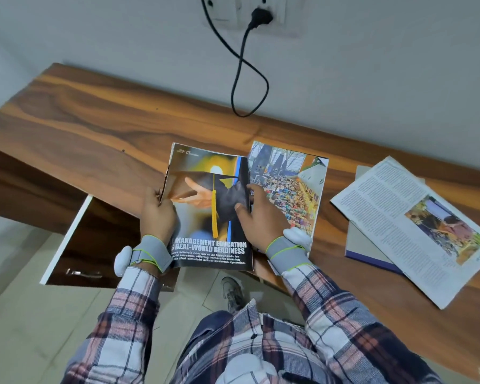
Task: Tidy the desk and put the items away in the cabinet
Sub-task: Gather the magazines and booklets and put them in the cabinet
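The glossy colour magazine [205, 167], open at a graduation-cap page, is held over the front edge of the brown wood-grain surface [94, 126]. The left hand [157, 214] grips its left edge, fingers curled round the pages. The right hand [258, 214] pinches pages at the fold. The step looks like gathering it up. Next it needs folding shut, then carrying down past the dark-brown, white-edged cabinet door [94, 239] standing open at lower left.

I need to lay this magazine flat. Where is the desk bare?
Bare: the desk's left half, from the wall to the held magazine, and a strip behind it under the cord. Crowded: the right end, where an open magazine lies on a grey book.
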Demonstrator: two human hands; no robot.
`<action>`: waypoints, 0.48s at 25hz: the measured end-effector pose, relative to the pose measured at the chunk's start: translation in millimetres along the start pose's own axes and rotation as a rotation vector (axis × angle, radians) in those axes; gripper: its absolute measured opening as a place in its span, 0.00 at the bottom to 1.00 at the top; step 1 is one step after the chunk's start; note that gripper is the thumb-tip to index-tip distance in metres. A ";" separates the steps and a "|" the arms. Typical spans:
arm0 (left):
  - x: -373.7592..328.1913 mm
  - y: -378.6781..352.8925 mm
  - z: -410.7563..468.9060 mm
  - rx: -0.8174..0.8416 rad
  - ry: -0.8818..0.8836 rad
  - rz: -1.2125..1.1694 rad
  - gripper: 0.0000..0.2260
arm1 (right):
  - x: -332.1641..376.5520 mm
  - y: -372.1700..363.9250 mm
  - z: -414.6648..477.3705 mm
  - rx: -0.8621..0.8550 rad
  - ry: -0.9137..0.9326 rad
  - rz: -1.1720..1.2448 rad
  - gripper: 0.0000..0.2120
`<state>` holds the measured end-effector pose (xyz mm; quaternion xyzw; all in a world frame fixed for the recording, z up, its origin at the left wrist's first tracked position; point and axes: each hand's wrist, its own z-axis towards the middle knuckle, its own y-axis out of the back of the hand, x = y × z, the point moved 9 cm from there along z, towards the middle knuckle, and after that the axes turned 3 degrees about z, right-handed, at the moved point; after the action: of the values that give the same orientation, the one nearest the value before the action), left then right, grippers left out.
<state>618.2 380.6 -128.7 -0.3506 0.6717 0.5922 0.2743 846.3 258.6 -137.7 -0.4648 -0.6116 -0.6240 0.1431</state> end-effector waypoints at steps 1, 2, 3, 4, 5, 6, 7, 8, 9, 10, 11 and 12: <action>-1.3 -3.5 -1.6 0.010 0.006 -0.046 0.06 | -0.9 0.8 -0.9 0.010 -0.007 0.032 0.24; -4.9 -10.1 -1.8 0.024 0.004 -0.081 0.07 | -2.6 4.9 -1.8 0.004 -0.012 0.073 0.24; -8.6 -17.9 -1.0 0.034 0.004 -0.102 0.07 | -4.8 11.3 -2.5 -0.015 -0.016 0.114 0.24; -13.1 -27.2 -0.1 0.049 -0.005 -0.119 0.08 | -8.6 19.4 -3.4 -0.051 -0.018 0.139 0.23; -23.4 -43.1 0.2 0.090 -0.025 -0.126 0.09 | -16.2 33.3 -4.5 -0.102 -0.026 0.141 0.23; -32.5 -58.7 0.0 0.137 -0.048 -0.117 0.09 | -24.1 45.3 -4.8 -0.140 -0.039 0.130 0.23; -42.8 -73.9 -1.0 0.184 -0.076 -0.095 0.08 | -32.9 57.5 -4.6 -0.171 -0.059 0.111 0.23; -51.1 -90.1 -1.8 0.234 -0.091 -0.071 0.08 | -42.0 68.3 -4.3 -0.191 -0.082 0.084 0.24; -56.7 -104.1 -3.3 0.289 -0.102 -0.048 0.09 | -49.9 75.4 -4.1 -0.200 -0.104 0.047 0.24; -64.1 -121.6 -6.5 0.357 -0.119 -0.023 0.11 | -59.4 84.4 -5.7 -0.219 -0.133 0.005 0.25; -68.4 -135.3 -9.1 0.410 -0.137 0.020 0.13 | -66.6 90.0 -7.2 -0.226 -0.161 -0.025 0.25; -71.7 -142.8 -11.9 0.442 -0.156 0.077 0.14 | -71.6 92.4 -7.5 -0.224 -0.184 -0.041 0.26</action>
<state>775.7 371.9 -156.9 -0.2093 0.7745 0.4663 0.3726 950.0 204.4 -132.1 -0.5207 -0.5581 -0.6458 0.0207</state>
